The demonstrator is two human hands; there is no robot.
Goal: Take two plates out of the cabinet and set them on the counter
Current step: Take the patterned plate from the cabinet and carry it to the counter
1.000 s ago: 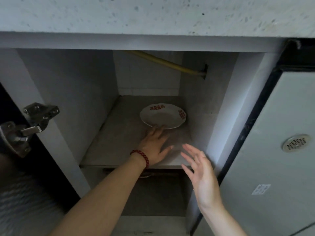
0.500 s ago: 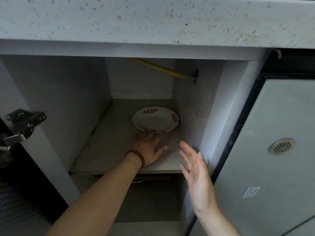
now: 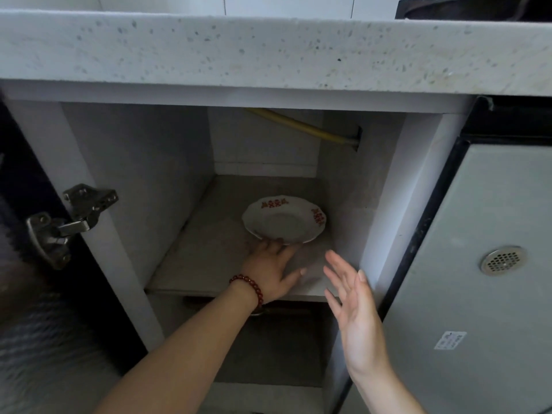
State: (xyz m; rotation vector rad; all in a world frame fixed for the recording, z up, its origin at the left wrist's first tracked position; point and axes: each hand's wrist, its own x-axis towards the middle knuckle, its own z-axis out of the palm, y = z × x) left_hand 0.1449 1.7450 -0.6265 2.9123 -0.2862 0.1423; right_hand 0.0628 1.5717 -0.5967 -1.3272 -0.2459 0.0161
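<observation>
Right hand (image 3: 355, 318): nearest the camera, at the front of the cabinet opening, palm turned inward, fingers straight and spread. It holds nothing and touches nothing. Judged to be waiting to take the far side of the plate once it comes forward.

Counter (image 3: 268, 52): speckled stone edge directly above the opening. This is the destination; no plate shows on the part in view.

Hinge (image 3: 68, 222): on the left jamb, door swung wide, so the opening is unobstructed.

Left hand (image 3: 271, 270): reached in over the shelf (image 3: 209, 252), bead bracelet (image 3: 249, 289) at the wrist. Its fingers run flat toward the near rim of the plate (image 3: 283, 219) and the tips vanish beneath it. The thumb lies out to the side, off the rim. So no pinch yet; reads as fingers sliding under to scoop.

Plate: white, scalloped, red motifs, on the right half of the shelf, close to the right wall. Whether its near edge is lifted I cannot tell. Only this one plate is visible.

Yellow hose (image 3: 301, 127): runs across the back wall into the right side, well above the plate.
</observation>
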